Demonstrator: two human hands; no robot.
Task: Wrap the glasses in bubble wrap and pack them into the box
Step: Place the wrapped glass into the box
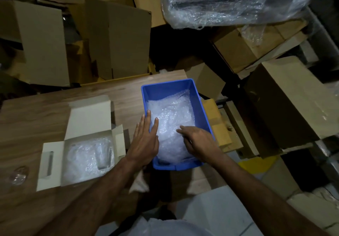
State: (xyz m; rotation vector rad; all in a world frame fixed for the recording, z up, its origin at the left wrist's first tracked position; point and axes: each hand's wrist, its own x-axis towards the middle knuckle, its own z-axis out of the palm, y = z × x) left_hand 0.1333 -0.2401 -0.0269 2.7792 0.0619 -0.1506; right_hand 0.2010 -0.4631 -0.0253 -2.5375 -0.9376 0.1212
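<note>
Both hands are reaching into the bin (pixel 146 96) at the bench's right edge: left hand (pixel 145 140) fingers lying straight, right hand (pixel 199 142) fingers loosely spread, touching the wrap (pixel 170 118).

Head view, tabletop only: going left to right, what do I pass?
Clear glass → open white box with bubble wrap inside → left hand → right hand, both at the blue bin.

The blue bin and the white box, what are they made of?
The blue bin looks like smooth moulded plastic: even colour, thick rolled rim, slight shine. The white box looks like thin matte cardboard: flat folded flaps with sharp creases. Both hold bubble wrap, clear and crinkly.
</note>
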